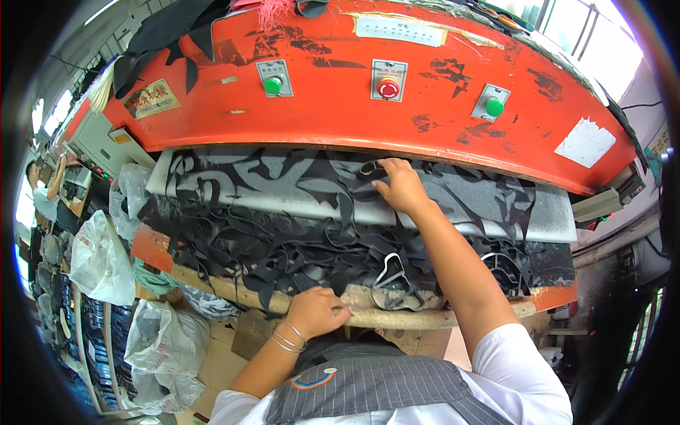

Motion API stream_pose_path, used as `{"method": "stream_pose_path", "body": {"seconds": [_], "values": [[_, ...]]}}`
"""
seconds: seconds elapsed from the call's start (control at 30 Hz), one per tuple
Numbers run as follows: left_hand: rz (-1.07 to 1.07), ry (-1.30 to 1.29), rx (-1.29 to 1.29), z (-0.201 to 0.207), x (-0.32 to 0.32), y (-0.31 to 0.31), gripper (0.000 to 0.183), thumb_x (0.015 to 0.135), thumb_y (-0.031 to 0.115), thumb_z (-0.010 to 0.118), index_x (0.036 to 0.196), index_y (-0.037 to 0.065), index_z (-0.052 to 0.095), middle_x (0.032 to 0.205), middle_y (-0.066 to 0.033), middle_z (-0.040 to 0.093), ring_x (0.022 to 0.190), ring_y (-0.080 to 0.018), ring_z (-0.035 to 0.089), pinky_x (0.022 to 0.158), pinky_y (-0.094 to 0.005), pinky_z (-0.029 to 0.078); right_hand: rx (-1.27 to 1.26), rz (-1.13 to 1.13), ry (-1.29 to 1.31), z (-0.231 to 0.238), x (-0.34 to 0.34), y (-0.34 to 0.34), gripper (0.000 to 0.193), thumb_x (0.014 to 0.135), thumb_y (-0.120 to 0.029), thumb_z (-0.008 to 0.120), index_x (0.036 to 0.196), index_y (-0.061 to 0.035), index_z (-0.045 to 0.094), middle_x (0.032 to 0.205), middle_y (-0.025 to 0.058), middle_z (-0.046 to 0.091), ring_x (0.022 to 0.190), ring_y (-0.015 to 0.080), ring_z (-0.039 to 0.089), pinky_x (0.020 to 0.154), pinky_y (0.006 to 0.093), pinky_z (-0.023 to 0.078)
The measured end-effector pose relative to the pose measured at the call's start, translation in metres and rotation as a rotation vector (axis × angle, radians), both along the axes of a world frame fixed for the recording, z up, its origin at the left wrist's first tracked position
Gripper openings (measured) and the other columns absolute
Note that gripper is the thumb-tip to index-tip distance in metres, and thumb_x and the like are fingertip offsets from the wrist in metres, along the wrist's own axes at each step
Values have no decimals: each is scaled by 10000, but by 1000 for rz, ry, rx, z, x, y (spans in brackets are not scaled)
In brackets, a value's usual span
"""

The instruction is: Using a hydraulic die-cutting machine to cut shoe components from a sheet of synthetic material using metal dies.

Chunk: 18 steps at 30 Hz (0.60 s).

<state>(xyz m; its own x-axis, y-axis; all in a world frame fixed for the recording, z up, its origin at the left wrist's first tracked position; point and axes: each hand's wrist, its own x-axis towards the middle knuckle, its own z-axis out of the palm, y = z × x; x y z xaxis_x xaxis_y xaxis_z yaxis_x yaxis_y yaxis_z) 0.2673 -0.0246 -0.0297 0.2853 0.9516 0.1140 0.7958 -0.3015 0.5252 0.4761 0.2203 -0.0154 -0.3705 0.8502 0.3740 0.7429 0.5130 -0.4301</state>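
Observation:
My right hand [402,185] reaches over the white cutting board [559,219], its fingers bent around a small metal-rimmed cutting die [369,168]. Dark sheet material [319,176], cut into curved strips with gaps between them, lies on the board beneath that hand. My left hand [317,312] is closed at the pale rounded bar [404,318] along the near edge; whatever its fingers hold is hidden. Between the board and the bar is a heap of black offcuts [297,244]. A white-edged cutting die [391,269] stands among them, and another cutting die [503,265] is farther right.
An orange press beam [319,106] spans the far side, with two green buttons [273,86] [494,107] and a red stop button [388,88]. Plastic bags [103,258] hang and stand at the left. Another person [47,202] works at the far left.

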Motion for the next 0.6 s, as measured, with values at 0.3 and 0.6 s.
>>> {"method": "stream_pose_path", "body": {"seconds": [0.3, 0.6], "values": [[-37, -177, 224, 21, -97, 224, 197, 853, 262, 639, 892, 92, 732, 968, -87, 691, 964, -308, 610, 828, -407, 482, 53, 39, 108, -42, -30, 58, 518, 671, -172, 802, 1139, -70, 606, 1165, 118, 576, 1128, 342, 482, 916, 418, 440], [-75, -131, 361, -46, -152, 305, 299, 825, 216, 680, 1096, 91, 699, 1140, -73, 682, 1127, -281, 566, 977, -419, 420, 17, -519, 407, -30, -63, 64, 413, 737, -47, 728, 1136, -33, 622, 1044, 161, 630, 948, 331, 614, 871, 396, 488]]}}
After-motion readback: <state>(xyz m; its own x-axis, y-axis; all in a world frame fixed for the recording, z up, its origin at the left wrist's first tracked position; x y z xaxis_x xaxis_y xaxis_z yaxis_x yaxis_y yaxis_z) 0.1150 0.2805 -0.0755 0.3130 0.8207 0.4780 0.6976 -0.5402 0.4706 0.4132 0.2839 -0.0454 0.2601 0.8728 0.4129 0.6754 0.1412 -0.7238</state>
